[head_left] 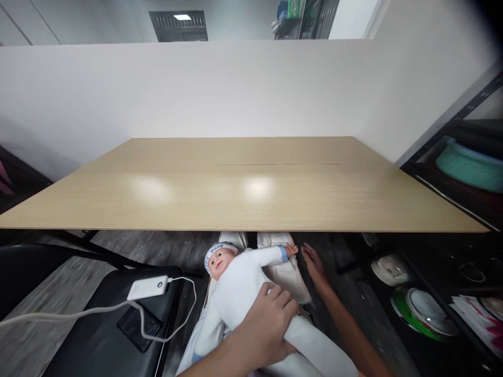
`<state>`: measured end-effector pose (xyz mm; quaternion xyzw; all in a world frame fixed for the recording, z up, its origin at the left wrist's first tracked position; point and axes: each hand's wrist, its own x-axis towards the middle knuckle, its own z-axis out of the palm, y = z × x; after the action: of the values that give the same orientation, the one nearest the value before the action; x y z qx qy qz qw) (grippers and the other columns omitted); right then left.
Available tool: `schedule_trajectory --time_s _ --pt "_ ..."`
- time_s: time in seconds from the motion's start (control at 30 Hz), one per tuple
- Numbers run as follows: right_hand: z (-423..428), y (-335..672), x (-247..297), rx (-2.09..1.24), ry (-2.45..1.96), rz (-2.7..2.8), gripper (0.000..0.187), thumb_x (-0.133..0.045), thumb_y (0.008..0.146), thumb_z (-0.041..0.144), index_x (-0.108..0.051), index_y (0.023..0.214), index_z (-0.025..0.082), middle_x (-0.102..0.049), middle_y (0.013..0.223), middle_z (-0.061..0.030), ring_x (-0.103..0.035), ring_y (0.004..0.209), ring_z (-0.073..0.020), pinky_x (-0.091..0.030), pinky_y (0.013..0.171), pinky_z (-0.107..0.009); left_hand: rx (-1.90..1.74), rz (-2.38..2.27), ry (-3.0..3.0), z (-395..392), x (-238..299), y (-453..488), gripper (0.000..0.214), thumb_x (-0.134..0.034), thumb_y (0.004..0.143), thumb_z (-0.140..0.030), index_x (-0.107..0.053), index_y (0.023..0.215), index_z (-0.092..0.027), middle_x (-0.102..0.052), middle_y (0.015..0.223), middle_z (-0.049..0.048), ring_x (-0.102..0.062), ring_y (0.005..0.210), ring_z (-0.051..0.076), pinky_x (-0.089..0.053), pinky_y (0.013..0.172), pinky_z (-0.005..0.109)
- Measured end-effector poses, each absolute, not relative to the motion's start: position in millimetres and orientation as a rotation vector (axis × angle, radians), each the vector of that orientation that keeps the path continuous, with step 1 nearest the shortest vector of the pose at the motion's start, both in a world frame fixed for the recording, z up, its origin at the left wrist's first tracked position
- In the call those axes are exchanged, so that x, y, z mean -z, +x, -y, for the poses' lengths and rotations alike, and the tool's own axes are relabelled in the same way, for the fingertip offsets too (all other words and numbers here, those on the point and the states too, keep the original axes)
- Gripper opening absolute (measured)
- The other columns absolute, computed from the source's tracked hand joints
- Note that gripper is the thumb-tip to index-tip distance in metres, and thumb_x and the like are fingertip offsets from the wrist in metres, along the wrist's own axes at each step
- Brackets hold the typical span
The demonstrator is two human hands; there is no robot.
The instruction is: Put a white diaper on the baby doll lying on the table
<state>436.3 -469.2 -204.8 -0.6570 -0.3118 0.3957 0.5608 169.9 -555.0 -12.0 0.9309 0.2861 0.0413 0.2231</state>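
A baby doll (239, 293) in a white outfit with blue cuffs and a printed cap (218, 251) lies face up across my lap, head to the left. My left hand (273, 319) is closed over the doll's lower body, fingers curled on the white cloth and thumb toward the legs. Just beyond the doll's outstretched hand (291, 250), my right hand (314, 264) is held with its fingers extended and nothing visible in it. A small gap seems to separate the two. The doll's feet are cut off by the lower edge.
Ahead spans a light wooden table (251, 199) against a white partition. To the left, a black chair (98, 335) carries a white power bank (148, 287) with a cable and a dark phone (139, 327). Dark shelves at right hold a teal basin (471, 165) and lidded containers (430, 311).
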Motion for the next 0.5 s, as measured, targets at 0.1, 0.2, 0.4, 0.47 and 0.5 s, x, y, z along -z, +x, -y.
schedule_trajectory --time_s 0.1,0.2,0.4,0.47,0.5 --pt "486 412 200 -0.93 -1.527 1.017 0.066 -0.075 0.076 0.054 -0.066 0.135 0.025 -0.064 0.144 -0.0096 -0.05 0.142 -0.0314 -0.031 0.124 -0.048 -0.084 -0.769 2.595 555 11 172 0.044 -0.074 0.082 -0.05 -0.056 0.108 -0.019 -0.065 0.112 0.0076 -0.056 0.103 0.028 -0.039 0.098 0.044" --pt "492 391 204 -0.804 -1.566 1.407 0.061 -0.065 0.087 0.046 -0.057 0.145 0.028 -0.053 0.155 -0.0091 -0.037 0.153 -0.0307 -0.027 0.127 -0.046 -0.078 -0.765 2.619 555 11 174 0.044 -0.075 0.081 -0.05 -0.056 0.106 -0.018 -0.065 0.112 0.0077 -0.056 0.103 0.028 -0.039 0.097 0.044" --pt "476 375 219 -0.627 -1.707 1.508 0.066 -0.06 0.083 0.035 -0.052 0.146 0.017 -0.054 0.149 -0.0199 -0.041 0.147 -0.0429 -0.032 0.122 -0.055 -0.027 -0.784 2.613 556 11 174 0.044 -0.075 0.081 -0.049 -0.056 0.106 -0.018 -0.065 0.113 0.0088 -0.056 0.104 0.028 -0.04 0.097 0.043" --pt "476 374 218 -0.584 -1.726 1.498 0.07 -0.06 0.083 0.037 -0.048 0.149 0.016 -0.051 0.151 -0.0216 -0.04 0.146 -0.0448 -0.031 0.121 -0.059 -0.023 -0.791 2.607 556 11 174 0.042 -0.073 0.083 -0.049 -0.056 0.106 -0.018 -0.065 0.113 0.0093 -0.056 0.105 0.028 -0.04 0.098 0.043" --pt "479 374 214 -0.565 -1.729 1.492 0.073 -0.061 0.084 0.039 -0.045 0.152 0.017 -0.049 0.153 -0.0213 -0.039 0.147 -0.0451 -0.029 0.121 -0.061 -0.027 -0.793 2.607 556 12 174 0.041 -0.072 0.084 -0.049 -0.056 0.106 -0.018 -0.065 0.114 0.0095 -0.056 0.105 0.028 -0.04 0.098 0.044"
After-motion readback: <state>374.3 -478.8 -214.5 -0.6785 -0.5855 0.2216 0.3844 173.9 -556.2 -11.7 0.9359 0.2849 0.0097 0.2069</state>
